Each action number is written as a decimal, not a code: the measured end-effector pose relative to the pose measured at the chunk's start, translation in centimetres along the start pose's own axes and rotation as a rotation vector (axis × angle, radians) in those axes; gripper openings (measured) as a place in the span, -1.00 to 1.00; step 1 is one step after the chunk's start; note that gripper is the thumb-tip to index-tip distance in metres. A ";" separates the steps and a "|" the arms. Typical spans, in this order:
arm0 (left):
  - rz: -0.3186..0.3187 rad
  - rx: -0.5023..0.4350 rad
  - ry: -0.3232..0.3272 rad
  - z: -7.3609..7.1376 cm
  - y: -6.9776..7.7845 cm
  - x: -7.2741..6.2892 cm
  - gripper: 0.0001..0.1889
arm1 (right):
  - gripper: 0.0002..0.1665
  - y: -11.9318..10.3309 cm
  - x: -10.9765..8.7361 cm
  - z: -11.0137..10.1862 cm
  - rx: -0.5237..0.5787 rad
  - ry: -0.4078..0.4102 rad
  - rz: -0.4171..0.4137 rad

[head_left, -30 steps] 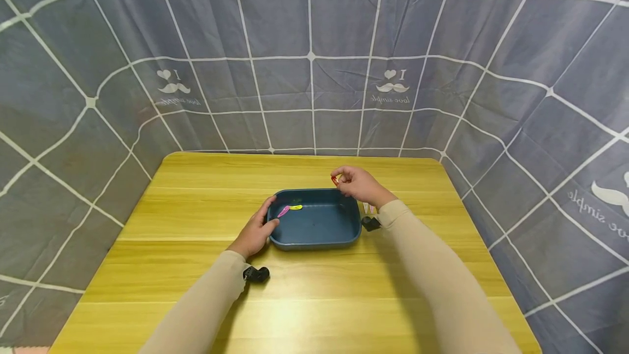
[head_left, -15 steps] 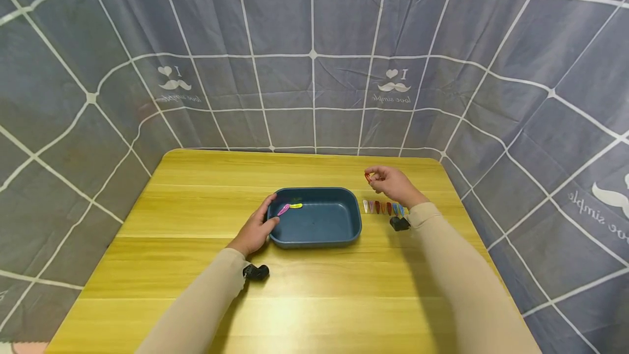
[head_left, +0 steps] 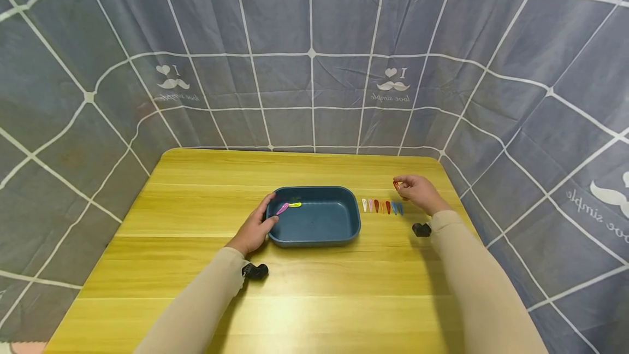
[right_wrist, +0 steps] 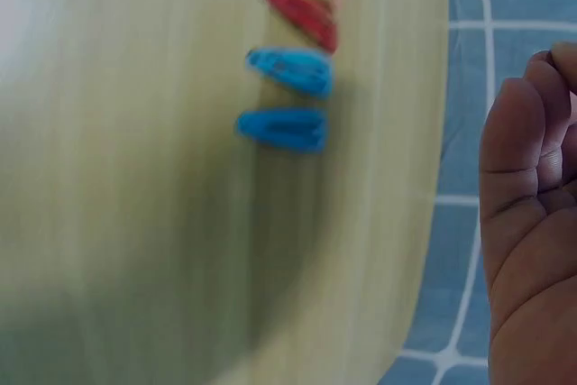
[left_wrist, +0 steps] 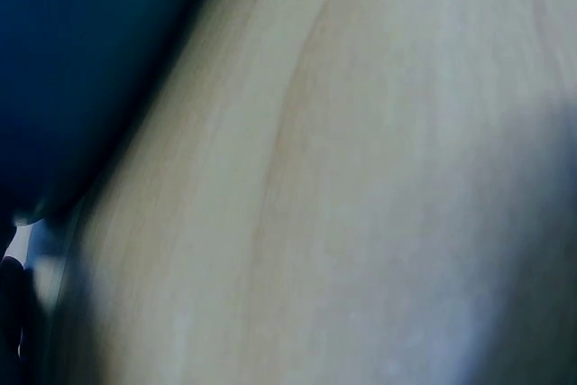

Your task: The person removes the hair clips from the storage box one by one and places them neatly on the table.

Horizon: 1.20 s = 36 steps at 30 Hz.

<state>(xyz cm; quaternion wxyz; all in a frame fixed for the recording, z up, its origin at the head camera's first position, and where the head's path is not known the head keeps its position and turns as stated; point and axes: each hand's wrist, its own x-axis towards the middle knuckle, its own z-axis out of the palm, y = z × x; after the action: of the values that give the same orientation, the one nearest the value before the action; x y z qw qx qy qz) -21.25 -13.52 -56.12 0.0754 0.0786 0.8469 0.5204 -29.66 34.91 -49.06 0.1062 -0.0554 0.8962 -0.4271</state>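
Observation:
My left hand (head_left: 253, 230) grips the left end of a dark blue plastic bin (head_left: 321, 225), with the thumb at its rim. Inside the bin lie a purple hair clip (head_left: 282, 209) and a yellow hair clip (head_left: 295, 205). Over the table to the right, my right hand (head_left: 421, 194) pinches a red hair clip (head_left: 396, 184) between thumb and fingers. Just left of that hand, snap hair clips lie in a row, among them a white clip (head_left: 365, 205) and a blue clip (right_wrist: 284, 128) at the right end.
The row also has pink, red and orange clips, with a second blue clip (right_wrist: 293, 69) beside the end one. All stand on a wooden table (head_left: 314, 299). A grey gridded curtain (head_left: 344, 81) hangs behind and at both sides.
My right hand has moved from above the bin's far right corner to the right, past the row of clips, with the red hair clip held throughout. The left hand and bin stay put.

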 end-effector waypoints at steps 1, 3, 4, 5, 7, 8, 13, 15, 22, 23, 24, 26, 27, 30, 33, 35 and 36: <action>0.002 -0.002 0.000 0.0 0.0 0.0 -0.27 | -0.41 0.3 -0.1 -0.1 -0.015 0.004 0.007; 0.002 -0.004 0.000 -0.1 -0.1 0.0 -0.27 | -0.40 0.7 -0.4 -0.2 -0.032 0.001 0.017; 0.003 -0.002 0.000 -0.1 -0.2 0.1 -0.27 | -0.39 1.0 -0.5 -0.2 -0.032 0.001 0.027; 0.005 0.001 0.000 -0.1 -0.2 0.1 -0.26 | -0.39 1.2 -0.6 -0.2 -0.035 0.000 0.035; 0.005 0.005 0.000 -0.1 -0.3 0.1 -0.26 | -0.38 1.8 -0.7 -0.3 -0.037 -0.004 0.054; 0.004 0.007 0.000 -0.2 -0.3 0.1 -0.26 | -0.39 2.1 -0.8 -0.3 -0.036 -0.006 0.064; 0.000 0.007 -0.001 -0.3 -0.2 0.0 -0.27 | -0.41 3.3 -1.1 -0.4 -0.078 -0.021 0.105; 0.001 0.005 -0.002 -0.3 -0.1 0.0 -0.27 | -0.42 3.6 -1.3 -0.4 -0.092 -0.026 0.122; 0.003 0.005 -0.002 -0.1 -0.2 0.2 -0.27 | -0.44 4.3 -1.6 -0.1 -0.148 -0.034 0.146; 0.003 0.006 -0.001 -0.1 -0.2 0.2 -0.27 | -0.44 4.5 -1.6 0.0 -0.153 -0.035 0.146; 0.005 0.005 0.000 -0.1 -0.3 0.2 -0.27 | -0.44 4.5 -1.6 0.1 -0.162 -0.034 0.144; 0.003 0.003 0.001 0.0 -0.2 0.1 -0.27 | -0.45 4.7 -1.6 0.2 -0.176 -0.033 0.143; 0.002 0.003 0.001 0.0 -0.2 0.1 -0.27 | -0.45 4.8 -1.7 0.2 -0.179 -0.033 0.146; -0.002 0.000 -0.001 0.0 -0.2 0.1 -0.27 | -0.45 4.8 -1.9 0.2 -0.178 -0.043 0.153; -0.005 -0.002 -0.002 0.0 -0.2 0.1 -0.27 | -0.48 4.9 -1.9 0.3 -0.190 -0.041 0.139; -0.005 -0.003 -0.002 0.0 -0.2 0.1 -0.27 | -0.51 5.1 -1.8 0.3 -0.206 -0.037 0.119; -0.005 -0.003 -0.001 0.0 -0.2 0.1 -0.27 | -0.52 5.3 -1.7 0.3 -0.214 -0.035 0.110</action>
<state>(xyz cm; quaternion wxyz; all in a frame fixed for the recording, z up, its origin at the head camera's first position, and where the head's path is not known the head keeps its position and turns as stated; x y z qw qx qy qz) -21.40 -13.55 -56.34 0.0775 0.0768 0.8463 0.5215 -27.99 38.29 -53.12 0.1384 -0.0246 0.9364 -0.3217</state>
